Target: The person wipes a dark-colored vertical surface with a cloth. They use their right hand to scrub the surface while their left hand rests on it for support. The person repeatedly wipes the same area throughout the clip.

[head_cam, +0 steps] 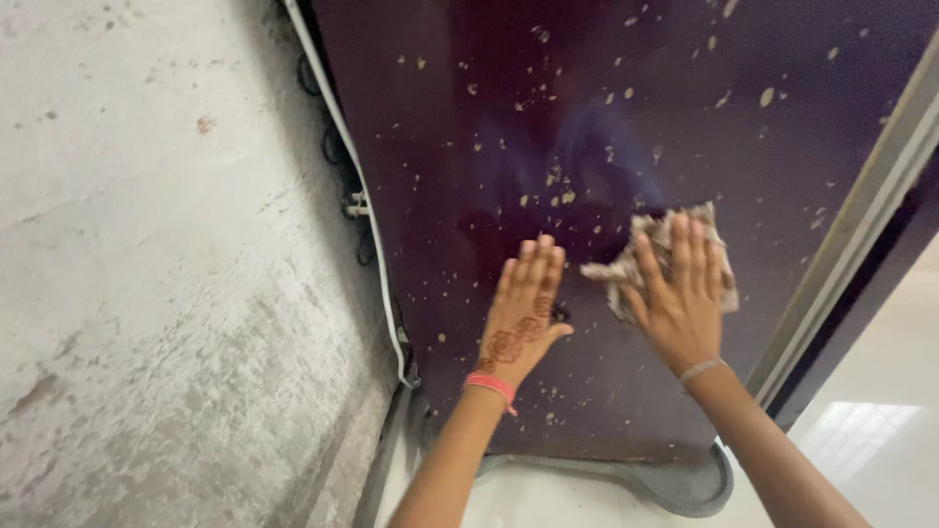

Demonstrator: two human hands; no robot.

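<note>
The head camera looks down the side of a tall dark purple cabinet [587,196], probably a fridge, whose glossy panel fills the middle of the picture. The panel is dotted all over with pale beige specks and smears, thickest near the top right and around the middle, and a soft bluish reflection shows in its sheen.

The left hand [523,313] lies flat against the panel with the fingers together and stretched upward, holding nothing. Dark henna patterns mark its back, and a pink band [489,384] circles the wrist.

The right hand [680,303] is spread wide and presses a cloth [670,259] against the panel just beside the left hand. The cloth is crumpled, beige and brown, and sticks out from under the fingers to the left and above. A thin pale bracelet [701,370] sits on this wrist.

To the left stands a rough grey wall [147,274], stained and patchy. Between the wall and the cabinet runs a white edge strip [367,205], with dark cables and a small white fitting [357,207] in the gap behind it.

On the right a grey metal trim [851,235] runs diagonally along the cabinet's edge. Below, a grey base [685,484] curves under the cabinet, resting on a pale shiny floor [880,430] that catches a bright patch of light.
</note>
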